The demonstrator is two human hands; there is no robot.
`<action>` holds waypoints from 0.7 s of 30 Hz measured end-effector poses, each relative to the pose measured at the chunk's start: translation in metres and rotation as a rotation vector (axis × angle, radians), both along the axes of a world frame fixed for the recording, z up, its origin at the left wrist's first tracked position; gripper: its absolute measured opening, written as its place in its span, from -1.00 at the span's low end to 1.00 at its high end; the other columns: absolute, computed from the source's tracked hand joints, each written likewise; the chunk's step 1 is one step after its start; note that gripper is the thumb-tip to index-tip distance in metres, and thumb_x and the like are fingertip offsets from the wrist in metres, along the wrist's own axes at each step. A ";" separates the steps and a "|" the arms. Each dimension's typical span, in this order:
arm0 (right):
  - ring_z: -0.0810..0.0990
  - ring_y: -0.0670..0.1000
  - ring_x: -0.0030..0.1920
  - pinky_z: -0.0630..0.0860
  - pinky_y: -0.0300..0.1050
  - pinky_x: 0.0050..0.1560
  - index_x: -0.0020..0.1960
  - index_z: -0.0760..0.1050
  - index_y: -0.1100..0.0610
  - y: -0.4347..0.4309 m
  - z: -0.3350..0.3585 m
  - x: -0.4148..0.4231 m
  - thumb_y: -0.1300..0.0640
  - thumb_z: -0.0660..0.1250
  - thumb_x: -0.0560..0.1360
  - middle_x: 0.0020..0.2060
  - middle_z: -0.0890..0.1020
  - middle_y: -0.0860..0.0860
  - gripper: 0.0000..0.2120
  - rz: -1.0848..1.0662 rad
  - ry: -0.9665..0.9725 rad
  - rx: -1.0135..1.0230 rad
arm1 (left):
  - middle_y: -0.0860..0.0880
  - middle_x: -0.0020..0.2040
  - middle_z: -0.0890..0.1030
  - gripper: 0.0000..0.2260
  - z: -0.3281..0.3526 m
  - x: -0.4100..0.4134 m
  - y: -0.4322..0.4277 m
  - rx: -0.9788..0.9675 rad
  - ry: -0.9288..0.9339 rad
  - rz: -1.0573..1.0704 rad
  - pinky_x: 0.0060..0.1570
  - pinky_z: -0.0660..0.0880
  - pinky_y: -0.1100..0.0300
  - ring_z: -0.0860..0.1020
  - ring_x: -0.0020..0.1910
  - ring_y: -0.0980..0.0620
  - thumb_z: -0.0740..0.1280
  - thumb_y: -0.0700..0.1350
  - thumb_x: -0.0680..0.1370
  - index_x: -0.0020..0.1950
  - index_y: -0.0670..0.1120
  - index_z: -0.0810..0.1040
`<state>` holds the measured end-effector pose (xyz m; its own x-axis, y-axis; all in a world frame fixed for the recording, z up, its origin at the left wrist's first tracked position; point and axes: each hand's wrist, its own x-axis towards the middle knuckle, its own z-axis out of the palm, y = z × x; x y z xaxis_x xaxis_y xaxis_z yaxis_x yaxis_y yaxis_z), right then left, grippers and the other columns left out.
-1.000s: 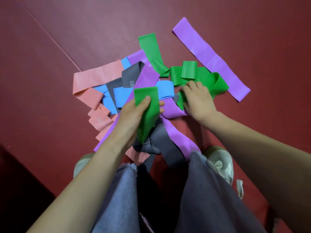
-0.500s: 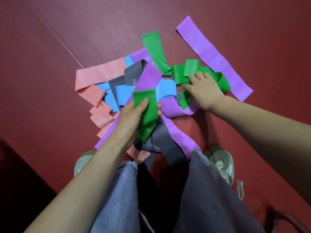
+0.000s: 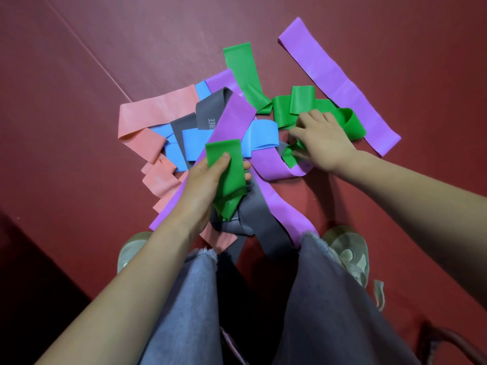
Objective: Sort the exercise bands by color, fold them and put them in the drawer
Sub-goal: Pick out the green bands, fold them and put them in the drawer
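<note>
Right hand (image 3: 325, 144) has slid down, pinching the tangled green rubber band (image 3: 290, 157); left hand (image 3: 204, 185) grips a folded green band (image 3: 232, 177). Sorting greens: next, tug it free.

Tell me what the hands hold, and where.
Left hand grips a folded green band by upper half; right hand pinches second green band at its near end.

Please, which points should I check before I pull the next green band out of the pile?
1. The left hand grips the folded green band: ok.
2. The right hand pinches the tangled green band: ok.
3. This band is free of the purple band beneath its end: cannot tell.
4. Every green band is collected: not ok; the flat green band lies on the floor, untouched.
</note>
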<state>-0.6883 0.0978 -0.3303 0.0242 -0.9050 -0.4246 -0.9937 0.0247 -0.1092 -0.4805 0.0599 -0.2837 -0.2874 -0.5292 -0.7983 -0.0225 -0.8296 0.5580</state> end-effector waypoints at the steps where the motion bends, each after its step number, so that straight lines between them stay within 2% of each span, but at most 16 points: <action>1: 0.52 0.25 -0.10 0.41 0.08 -0.09 -0.21 0.55 0.23 0.000 0.001 0.001 0.23 0.36 0.30 -0.22 0.52 0.25 -0.90 0.045 0.027 -0.017 | 0.00 -0.41 0.66 -0.81 0.000 0.000 0.000 0.002 -0.002 0.002 -0.25 0.60 0.18 0.60 -0.46 0.08 0.14 -0.19 0.59 -0.16 -0.11 0.51; 2: 0.55 0.22 -0.16 0.47 0.05 -0.10 -0.27 0.56 0.20 -0.001 0.002 0.004 0.21 0.29 0.30 -0.27 0.53 0.21 -0.91 0.105 0.067 -0.010 | 0.00 -0.41 0.66 -0.81 0.000 0.000 0.000 0.002 -0.003 0.002 -0.25 0.60 0.18 0.60 -0.46 0.08 0.14 -0.19 0.59 -0.15 -0.11 0.51; 4: 0.59 0.19 -0.18 0.52 0.07 0.02 -0.29 0.56 0.17 -0.003 0.007 0.007 0.16 0.12 0.30 -0.31 0.55 0.15 -0.76 0.174 0.099 -0.013 | 0.00 -0.41 0.66 -0.82 0.000 0.000 0.000 0.002 -0.004 0.005 -0.25 0.60 0.18 0.60 -0.45 0.09 0.14 -0.19 0.59 -0.14 -0.11 0.51; 6: 0.61 0.19 -0.15 0.44 0.17 0.19 -0.27 0.51 0.19 -0.003 0.014 0.008 0.13 0.05 0.29 -0.36 0.57 0.15 -0.73 0.192 0.041 -0.075 | 0.01 -0.40 0.67 -0.83 0.000 0.000 -0.001 -0.002 -0.001 0.017 -0.22 0.60 0.16 0.61 -0.43 0.09 0.14 -0.18 0.59 -0.11 -0.10 0.50; 7: 0.61 0.18 -0.19 0.38 0.16 0.26 -0.27 0.47 0.18 -0.001 0.021 0.009 0.13 0.04 0.30 -0.41 0.57 0.15 -0.75 0.177 0.007 -0.107 | 0.01 -0.38 0.68 -0.84 0.000 0.001 -0.002 -0.010 0.004 0.028 -0.19 0.60 0.15 0.62 -0.41 0.08 0.14 -0.18 0.59 -0.09 -0.09 0.50; 10: 0.56 0.19 -0.39 0.29 0.03 0.33 -0.23 0.40 0.20 0.009 0.046 0.010 0.09 0.03 0.34 -0.50 0.54 0.19 -0.77 0.008 -0.048 -0.171 | 0.00 -0.35 0.68 -0.85 0.001 -0.001 -0.005 -0.033 0.013 0.071 -0.14 0.59 0.10 0.62 -0.38 0.06 0.14 -0.18 0.59 -0.06 -0.09 0.50; 11: 0.57 0.20 -0.38 0.27 0.00 0.34 -0.19 0.40 0.21 0.013 0.056 0.010 0.08 0.03 0.37 -0.49 0.55 0.19 -0.75 -0.074 -0.063 -0.184 | 0.00 -0.34 0.68 -0.85 0.001 -0.001 -0.005 -0.037 0.014 0.084 -0.14 0.59 0.11 0.62 -0.38 0.06 0.14 -0.18 0.59 -0.05 -0.10 0.51; 13: 0.62 0.22 -0.16 0.22 -0.05 0.34 -0.04 0.43 0.19 0.021 0.076 0.014 0.08 0.08 0.42 -0.40 0.60 0.15 -0.75 -0.221 -0.142 -0.210 | 0.01 -0.32 0.68 -0.85 0.003 -0.004 -0.006 -0.048 0.023 0.096 -0.12 0.59 0.12 0.62 -0.37 0.07 0.15 -0.17 0.59 -0.04 -0.11 0.51; 14: 0.60 0.20 -0.02 0.27 -0.06 0.28 0.05 0.44 0.16 0.023 0.085 0.019 0.09 0.14 0.44 -0.34 0.62 0.09 -0.75 -0.302 -0.224 -0.210 | 0.02 -0.31 0.68 -0.85 0.005 -0.006 -0.006 -0.055 0.026 0.095 -0.10 0.58 0.11 0.63 -0.36 0.08 0.15 -0.17 0.59 -0.03 -0.11 0.51; 15: 0.59 0.15 0.01 0.36 -0.06 0.15 0.09 0.46 0.13 0.025 0.094 0.025 0.10 0.22 0.45 -0.31 0.61 0.01 -0.76 -0.392 -0.337 -0.190 | 0.03 -0.31 0.68 -0.84 0.006 -0.008 -0.007 -0.064 0.025 0.090 -0.10 0.57 0.13 0.63 -0.35 0.09 0.14 -0.16 0.59 -0.03 -0.11 0.51; 16: 0.59 0.06 -0.07 0.41 -0.08 0.03 0.08 0.50 0.09 0.025 0.102 0.031 0.12 0.29 0.45 -0.33 0.59 -0.06 -0.79 -0.473 -0.473 -0.154 | 0.05 -0.32 0.68 -0.84 0.008 -0.010 -0.007 -0.073 0.028 0.086 -0.13 0.58 0.16 0.64 -0.35 0.11 0.13 -0.16 0.59 -0.04 -0.10 0.51; 18: 0.53 -0.13 -0.26 0.43 -0.21 -0.11 -0.10 0.55 -0.01 0.024 0.110 0.044 0.16 0.36 0.41 -0.38 0.56 -0.16 -0.90 -0.583 -0.765 -0.098 | 0.06 -0.35 0.68 -0.82 0.013 -0.014 -0.008 -0.085 0.042 0.082 -0.19 0.59 0.20 0.64 -0.35 0.14 0.11 -0.17 0.60 -0.06 -0.10 0.50; 21: 0.48 -0.21 -0.35 0.38 -0.42 -0.30 -0.25 0.50 -0.10 0.015 0.117 0.061 0.19 0.32 0.36 -0.42 0.59 -0.22 -0.83 -0.678 -1.101 -0.160 | 0.05 -0.38 0.67 -0.81 0.021 -0.019 -0.007 -0.071 0.094 0.084 -0.32 0.57 0.30 0.63 -0.37 0.16 0.11 -0.20 0.60 -0.01 -0.18 0.51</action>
<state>-0.6268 0.1133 -0.2138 -0.1902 -0.9129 -0.3612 -0.1758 0.3937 -0.9023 -0.5000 0.0533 -0.2626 -0.3115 -0.6088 -0.7296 0.1004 -0.7846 0.6118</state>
